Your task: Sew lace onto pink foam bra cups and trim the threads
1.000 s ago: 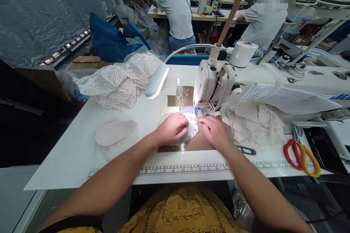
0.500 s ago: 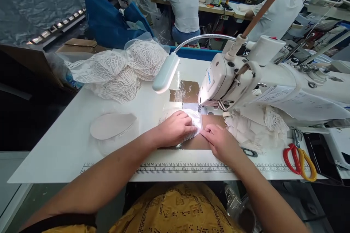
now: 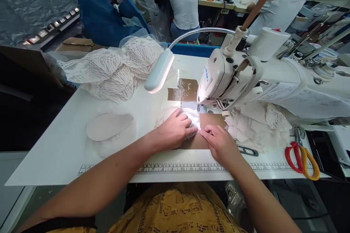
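Observation:
A small piece of white lace fabric (image 3: 192, 113) lies brightly lit on the sewing machine bed, just in front of the needle area. My left hand (image 3: 175, 129) rests over its left part, fingers curled and thumb pointing right, closed on the lace. At the lace's right edge, my right hand (image 3: 220, 140) pinches with thumb and forefinger, near the left thumb. The two hands nearly meet. Above and beyond them stands the white sewing machine (image 3: 212, 76), its presser foot close to the fabric. Both palms hide much of the lace.
Bundled white lace (image 3: 109, 69) is heaped back left, near an oval cream pad (image 3: 109, 126). A lamp (image 3: 160, 71) overhangs the table. Cream fabric pieces (image 3: 254, 125), a dark thread clipper (image 3: 248, 151) and scissors (image 3: 302, 156) lie right. A ruler strip (image 3: 175, 168) runs along the front. People sit beyond.
The view has shifted slightly. Both hands keep nearly the same place on the lace, with the left thumb now a little closer to the right fingertips.

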`<state>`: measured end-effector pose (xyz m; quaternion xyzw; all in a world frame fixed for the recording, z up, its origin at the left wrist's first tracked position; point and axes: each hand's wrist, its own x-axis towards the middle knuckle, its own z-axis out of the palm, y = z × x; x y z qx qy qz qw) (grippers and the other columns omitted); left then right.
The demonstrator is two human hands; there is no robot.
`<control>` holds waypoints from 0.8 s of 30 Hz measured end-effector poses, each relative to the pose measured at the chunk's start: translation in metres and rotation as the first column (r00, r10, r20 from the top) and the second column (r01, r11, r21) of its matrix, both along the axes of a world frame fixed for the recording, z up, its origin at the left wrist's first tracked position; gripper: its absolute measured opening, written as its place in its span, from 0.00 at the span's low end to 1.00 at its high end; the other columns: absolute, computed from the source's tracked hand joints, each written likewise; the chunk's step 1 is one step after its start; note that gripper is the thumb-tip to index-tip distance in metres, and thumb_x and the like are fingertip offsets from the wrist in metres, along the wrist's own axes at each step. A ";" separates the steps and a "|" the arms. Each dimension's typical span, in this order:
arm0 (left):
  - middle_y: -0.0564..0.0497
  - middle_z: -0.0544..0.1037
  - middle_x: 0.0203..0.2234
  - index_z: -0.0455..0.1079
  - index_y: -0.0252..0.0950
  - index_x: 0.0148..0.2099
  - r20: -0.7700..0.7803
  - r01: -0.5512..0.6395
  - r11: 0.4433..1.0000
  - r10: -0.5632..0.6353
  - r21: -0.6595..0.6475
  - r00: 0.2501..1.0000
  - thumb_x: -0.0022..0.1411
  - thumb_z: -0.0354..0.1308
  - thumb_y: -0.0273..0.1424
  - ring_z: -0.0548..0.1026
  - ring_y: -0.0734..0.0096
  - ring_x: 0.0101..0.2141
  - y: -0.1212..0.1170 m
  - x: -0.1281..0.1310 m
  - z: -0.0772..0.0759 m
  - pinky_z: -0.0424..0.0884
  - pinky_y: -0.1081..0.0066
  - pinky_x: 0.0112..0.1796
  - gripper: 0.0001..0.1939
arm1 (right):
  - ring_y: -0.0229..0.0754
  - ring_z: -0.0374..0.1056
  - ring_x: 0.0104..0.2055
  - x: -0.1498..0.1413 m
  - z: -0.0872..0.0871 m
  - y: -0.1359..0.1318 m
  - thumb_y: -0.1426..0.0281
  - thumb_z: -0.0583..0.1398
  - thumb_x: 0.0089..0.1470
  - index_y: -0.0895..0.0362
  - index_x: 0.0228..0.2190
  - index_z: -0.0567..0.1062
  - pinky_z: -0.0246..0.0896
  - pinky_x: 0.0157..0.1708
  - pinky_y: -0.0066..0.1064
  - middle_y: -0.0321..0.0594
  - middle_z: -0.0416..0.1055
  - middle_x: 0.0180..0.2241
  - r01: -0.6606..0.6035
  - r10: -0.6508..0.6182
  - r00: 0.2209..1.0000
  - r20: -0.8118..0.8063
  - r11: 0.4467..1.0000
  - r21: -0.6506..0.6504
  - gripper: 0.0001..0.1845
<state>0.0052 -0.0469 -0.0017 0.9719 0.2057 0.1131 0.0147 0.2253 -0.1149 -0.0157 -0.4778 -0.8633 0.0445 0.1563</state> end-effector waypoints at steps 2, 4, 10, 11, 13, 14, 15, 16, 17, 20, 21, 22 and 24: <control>0.50 0.68 0.25 0.72 0.38 0.51 -0.003 0.000 1.000 0.000 0.016 1.000 0.64 0.50 0.25 0.63 0.68 0.30 0.000 0.000 0.000 0.58 0.58 0.44 0.15 | 0.44 0.60 0.36 0.000 0.000 0.000 0.84 0.52 0.53 0.59 0.47 0.74 0.58 0.35 0.34 0.45 0.70 0.38 0.001 -0.001 1.000 -0.005 1.000 0.008 0.22; 0.50 0.69 0.25 0.72 0.38 0.51 -0.005 0.002 0.999 -0.002 0.032 1.000 0.64 0.50 0.25 0.63 0.68 0.29 -0.001 0.001 0.001 0.58 0.57 0.44 0.15 | 0.44 0.60 0.35 0.000 0.000 0.000 0.84 0.52 0.53 0.59 0.46 0.74 0.59 0.34 0.34 0.46 0.71 0.38 0.001 -0.001 1.000 -0.016 1.000 0.013 0.22; 0.49 0.69 0.25 0.73 0.38 0.50 -0.018 0.004 0.999 -0.004 0.034 1.000 0.64 0.50 0.25 0.64 0.67 0.30 -0.001 0.002 0.004 0.58 0.56 0.45 0.16 | 0.43 0.63 0.38 0.002 0.004 0.001 0.84 0.50 0.54 0.60 0.46 0.74 0.60 0.37 0.33 0.45 0.71 0.39 0.018 -0.022 0.992 -0.123 0.999 -0.034 0.22; 0.49 0.69 0.26 0.73 0.38 0.50 -0.016 0.002 1.000 -0.001 0.028 1.000 0.64 0.50 0.25 0.64 0.67 0.30 -0.001 0.002 0.004 0.58 0.56 0.45 0.16 | 0.43 0.63 0.38 0.002 0.004 0.002 0.84 0.50 0.54 0.60 0.47 0.73 0.60 0.37 0.33 0.45 0.71 0.40 0.025 -0.031 0.990 -0.135 0.999 -0.044 0.22; 0.48 0.70 0.27 0.73 0.38 0.50 -0.004 0.002 1.000 -0.002 0.012 1.000 0.64 0.50 0.25 0.65 0.66 0.31 -0.001 0.002 0.004 0.59 0.55 0.46 0.16 | 0.43 0.63 0.37 0.001 0.004 0.003 0.84 0.50 0.54 0.60 0.48 0.73 0.59 0.36 0.32 0.45 0.71 0.39 0.033 -0.037 0.991 -0.126 0.999 -0.039 0.23; 0.47 0.71 0.29 0.73 0.37 0.51 0.009 0.007 1.000 -0.007 0.003 1.000 0.64 0.50 0.25 0.66 0.64 0.33 -0.001 0.002 0.004 0.59 0.55 0.46 0.16 | 0.43 0.62 0.36 -0.001 0.004 0.003 0.83 0.50 0.54 0.59 0.47 0.73 0.58 0.35 0.32 0.44 0.71 0.39 0.038 -0.040 0.994 -0.102 0.999 -0.028 0.23; 0.46 0.72 0.31 0.73 0.37 0.51 0.026 0.019 1.000 -0.019 -0.008 0.999 0.63 0.50 0.25 0.67 0.63 0.35 0.000 0.002 0.004 0.59 0.55 0.46 0.16 | 0.43 0.61 0.35 -0.002 0.003 0.003 0.83 0.50 0.54 0.58 0.47 0.74 0.57 0.34 0.33 0.44 0.71 0.38 0.044 -0.045 0.997 -0.068 0.999 -0.016 0.22; 0.44 0.73 0.34 0.73 0.37 0.51 0.049 0.035 0.999 -0.034 -0.022 0.998 0.64 0.50 0.24 0.68 0.62 0.37 0.000 0.002 0.003 0.60 0.56 0.46 0.16 | 0.43 0.61 0.35 -0.004 0.003 0.004 0.82 0.50 0.55 0.58 0.46 0.74 0.56 0.34 0.33 0.44 0.71 0.37 0.053 -0.053 0.998 -0.032 0.999 -0.004 0.22; 0.43 0.74 0.36 0.73 0.36 0.50 0.076 0.050 0.998 -0.047 -0.037 0.996 0.64 0.50 0.24 0.69 0.61 0.39 0.000 0.003 0.003 0.61 0.57 0.46 0.16 | 0.43 0.60 0.34 -0.006 0.002 0.004 0.82 0.50 0.55 0.57 0.45 0.75 0.54 0.33 0.33 0.43 0.71 0.36 0.062 -0.062 0.998 0.002 0.998 0.005 0.21; 0.42 0.75 0.39 0.72 0.35 0.50 0.130 0.060 0.995 -0.049 -0.082 0.990 0.65 0.49 0.24 0.70 0.63 0.39 -0.001 0.004 0.001 0.65 0.63 0.41 0.15 | 0.43 0.58 0.34 -0.009 0.001 0.004 0.84 0.50 0.53 0.57 0.44 0.75 0.51 0.32 0.33 0.43 0.70 0.35 0.084 -0.084 0.995 0.060 0.996 0.015 0.22; 0.42 0.75 0.40 0.72 0.34 0.50 0.131 0.049 0.995 -0.038 -0.088 0.991 0.65 0.49 0.24 0.70 0.63 0.38 -0.001 0.004 0.001 0.66 0.64 0.40 0.15 | 0.43 0.57 0.33 -0.010 0.001 0.004 0.84 0.51 0.52 0.57 0.43 0.75 0.50 0.32 0.32 0.42 0.70 0.35 0.085 -0.086 0.994 0.066 0.996 0.017 0.22; 0.42 0.75 0.41 0.71 0.34 0.50 0.126 0.036 0.996 -0.025 -0.087 0.992 0.66 0.48 0.24 0.70 0.64 0.37 -0.002 0.004 0.001 0.66 0.64 0.39 0.15 | 0.43 0.57 0.33 -0.010 0.001 0.003 0.84 0.51 0.52 0.57 0.43 0.75 0.50 0.32 0.32 0.42 0.70 0.34 0.087 -0.088 0.994 0.068 0.996 0.020 0.22; 0.41 0.75 0.43 0.70 0.33 0.52 0.110 0.017 0.997 -0.008 -0.075 0.994 0.66 0.47 0.25 0.70 0.64 0.37 -0.002 0.005 0.001 0.67 0.65 0.37 0.16 | 0.43 0.56 0.33 -0.011 0.001 0.003 0.84 0.51 0.52 0.57 0.43 0.75 0.49 0.33 0.32 0.42 0.69 0.34 0.095 -0.096 0.993 0.071 0.995 0.023 0.21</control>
